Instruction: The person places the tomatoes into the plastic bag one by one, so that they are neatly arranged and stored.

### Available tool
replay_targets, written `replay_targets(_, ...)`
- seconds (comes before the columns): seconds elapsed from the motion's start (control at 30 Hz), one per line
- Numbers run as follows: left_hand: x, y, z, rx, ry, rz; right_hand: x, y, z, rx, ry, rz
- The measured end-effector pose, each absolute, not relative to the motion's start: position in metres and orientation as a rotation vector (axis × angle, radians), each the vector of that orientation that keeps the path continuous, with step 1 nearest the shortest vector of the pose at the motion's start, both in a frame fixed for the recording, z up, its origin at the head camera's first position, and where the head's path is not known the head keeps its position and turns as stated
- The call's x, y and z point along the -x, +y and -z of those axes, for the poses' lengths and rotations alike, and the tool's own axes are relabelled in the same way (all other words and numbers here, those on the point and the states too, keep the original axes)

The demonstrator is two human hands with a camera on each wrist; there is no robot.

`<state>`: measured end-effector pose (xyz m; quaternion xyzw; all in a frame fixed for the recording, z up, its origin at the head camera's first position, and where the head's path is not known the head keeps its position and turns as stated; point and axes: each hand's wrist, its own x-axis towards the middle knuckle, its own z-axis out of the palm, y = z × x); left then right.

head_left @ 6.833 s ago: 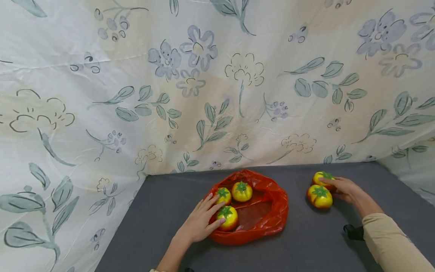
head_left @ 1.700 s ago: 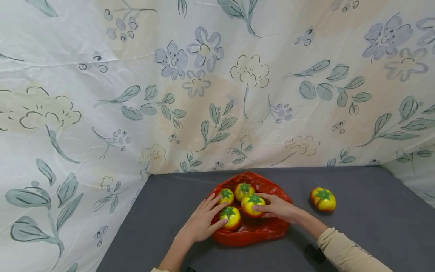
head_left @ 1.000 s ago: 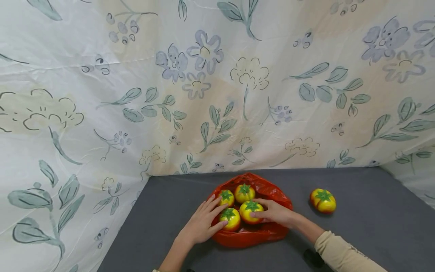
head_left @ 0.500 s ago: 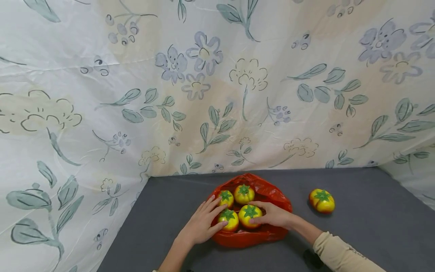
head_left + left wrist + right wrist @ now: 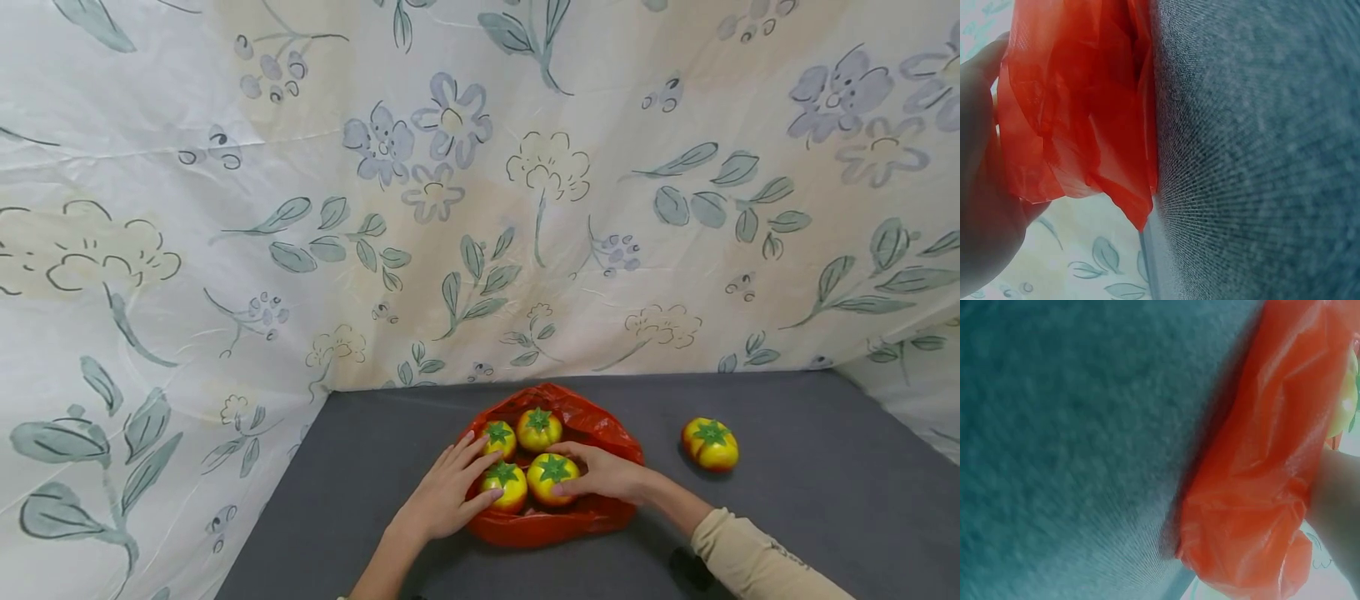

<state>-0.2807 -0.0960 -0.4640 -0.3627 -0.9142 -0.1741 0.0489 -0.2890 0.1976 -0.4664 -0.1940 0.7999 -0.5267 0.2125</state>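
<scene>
A yellow-red toy tomato with green calyx point(image 5: 552, 478) is grasped by the curled fingers point(image 5: 567, 488) of the right hand point(image 5: 606, 473), inside the crumpled red plastic bag point(image 5: 592, 425) at tabletop centre. A neighbouring tomato point(image 5: 504, 486) at 9 o'clock is touched by the straight-fingered left hand point(image 5: 442, 495). Since 0.5 s ago, the held tomato is barely shifted.

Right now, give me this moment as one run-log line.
right hand: holds tomato in red bag | left hand: rests on bag edge | loose tomato: on grey table

Grey table point(image 5: 787, 517) — red bag point(image 5: 600, 429) and one tomato point(image 5: 709, 443) on it.
</scene>
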Motion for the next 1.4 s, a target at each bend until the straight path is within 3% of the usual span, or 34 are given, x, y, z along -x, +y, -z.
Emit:
replay_targets(0.6, 0.280, -0.093, 0.467, 1.093, -2.785, 0.538, 0.293, 0.220, 0.445, 0.436, 2.144, 1.511)
replay_targets(1.4, 0.284, -0.089, 0.468, 1.113, -2.744, 0.542, 0.302, 0.269, 0.423, 0.457, 1.818, 1.949)
